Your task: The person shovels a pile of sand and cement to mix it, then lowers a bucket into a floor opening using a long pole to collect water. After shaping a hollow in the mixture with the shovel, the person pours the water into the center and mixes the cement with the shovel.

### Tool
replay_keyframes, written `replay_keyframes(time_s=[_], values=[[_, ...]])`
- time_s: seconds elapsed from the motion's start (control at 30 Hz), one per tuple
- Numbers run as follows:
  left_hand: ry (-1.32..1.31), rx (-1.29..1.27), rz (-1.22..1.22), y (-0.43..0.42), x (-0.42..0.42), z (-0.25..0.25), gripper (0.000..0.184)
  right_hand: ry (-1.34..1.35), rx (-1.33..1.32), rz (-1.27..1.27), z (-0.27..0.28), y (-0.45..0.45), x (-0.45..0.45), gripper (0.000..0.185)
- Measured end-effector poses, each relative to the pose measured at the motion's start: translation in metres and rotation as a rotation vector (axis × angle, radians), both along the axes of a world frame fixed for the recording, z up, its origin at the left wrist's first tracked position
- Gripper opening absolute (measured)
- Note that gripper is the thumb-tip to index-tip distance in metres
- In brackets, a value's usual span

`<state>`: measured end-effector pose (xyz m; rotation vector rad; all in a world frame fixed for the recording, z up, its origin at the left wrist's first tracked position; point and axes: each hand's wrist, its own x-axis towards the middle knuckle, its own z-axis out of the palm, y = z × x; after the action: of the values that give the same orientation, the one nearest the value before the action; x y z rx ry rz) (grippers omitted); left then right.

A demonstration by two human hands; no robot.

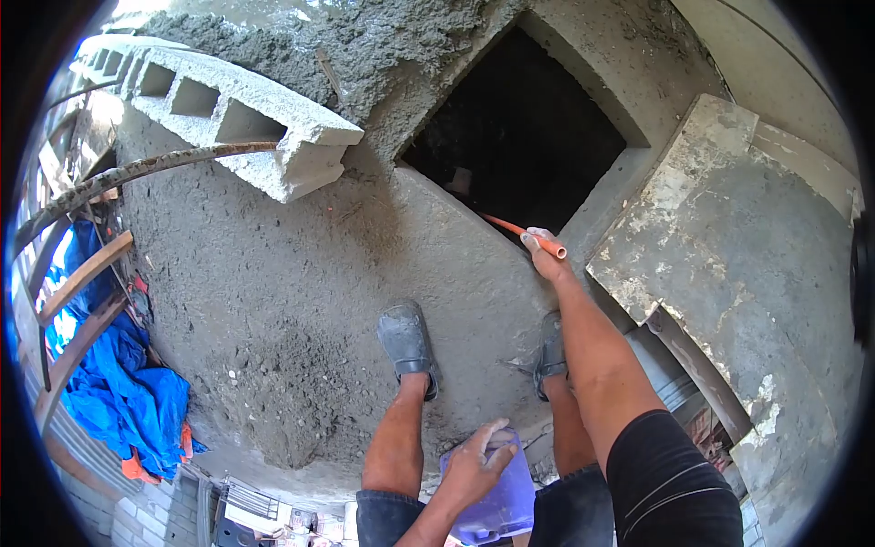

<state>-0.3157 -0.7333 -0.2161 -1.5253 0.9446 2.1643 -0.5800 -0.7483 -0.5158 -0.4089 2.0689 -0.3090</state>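
My right hand (pixel 544 253) is closed around an orange pipe (pixel 504 223), near the end towards me. The pipe slants over the edge of a dark square opening (pixel 524 118) in the grey concrete, and its far part is lost in the dark. Lower down, my left hand (pixel 478 463) has its fingers curled at the upper rim of a purple plastic container (pixel 499 501). The container is between my legs.
Concrete blocks (pixel 310 150) lie at upper left, with a curved bar (pixel 146 171) crossing them. Wet mortar (pixel 301 387) is heaped left of my feet. A blue tarp (pixel 128 387) hangs at far left. A concrete slab (pixel 720 246) lies at right.
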Motion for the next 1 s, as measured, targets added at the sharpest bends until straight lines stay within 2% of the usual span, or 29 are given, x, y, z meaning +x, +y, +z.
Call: replay_keyframes(time_s=[0.2, 0.23, 0.3, 0.33, 0.4, 0.43, 0.53, 0.63, 0.7, 0.83, 0.87, 0.9, 0.93, 1.0], values=[[-0.035, 0.021, 0.069, 0.010, -0.006, -0.004, 0.043, 0.066, -0.041, 0.097, 0.035, -0.006, -0.036, 0.037], [-0.041, 0.022, 0.082, 0.011, -0.007, -0.004, 0.043, 0.060, -0.180, 0.005, 0.046, -0.008, -0.044, 0.036], [-0.037, 0.024, 0.097, 0.008, -0.012, -0.003, 0.044, 0.035, -0.405, -0.253, 0.080, -0.029, -0.055, 0.031], [-0.044, 0.033, 0.112, 0.008, -0.014, -0.003, 0.045, 0.040, -0.415, -0.247, 0.100, -0.040, -0.063, 0.031], [-0.033, -0.012, 0.096, 0.013, -0.015, -0.006, 0.044, -0.080, -0.671, -0.516, 0.143, -0.056, -0.078, 0.033], [-0.026, -0.052, 0.077, 0.015, -0.015, -0.007, 0.044, -0.135, -0.793, -0.463, 0.169, -0.066, -0.084, 0.036], [-0.059, -0.100, 0.041, 0.017, -0.015, -0.006, 0.043, -0.053, -0.761, -0.379, 0.221, -0.067, -0.082, 0.036], [-0.094, -0.160, 0.065, 0.043, -0.001, -0.015, 0.045, -0.086, -0.842, -0.429, 0.300, -0.083, -0.083, 0.037], [-0.138, -0.148, 0.072, 0.059, 0.005, -0.003, 0.046, -0.092, -0.878, -0.384, 0.375, -0.090, -0.080, 0.038], [-0.158, -0.146, 0.030, 0.082, 0.018, 0.035, 0.044, -0.030, -1.057, -0.419, 0.479, -0.086, -0.086, 0.034], [-0.154, -0.241, 0.027, 0.077, 0.019, 0.046, 0.044, -0.035, -1.064, -0.417, 0.494, -0.091, -0.088, 0.034], [-0.150, -0.336, 0.023, 0.071, 0.019, 0.053, 0.044, -0.034, -1.150, -0.537, 0.503, -0.099, -0.090, 0.033], [-0.154, -0.346, 0.026, 0.065, 0.020, 0.057, 0.044, -0.035, -1.234, -0.660, 0.508, -0.108, -0.091, 0.033], [-0.146, -0.409, 0.038, 0.046, 0.021, 0.058, 0.042, -0.026, -1.260, -0.682, 0.502, -0.124, -0.086, 0.035]])
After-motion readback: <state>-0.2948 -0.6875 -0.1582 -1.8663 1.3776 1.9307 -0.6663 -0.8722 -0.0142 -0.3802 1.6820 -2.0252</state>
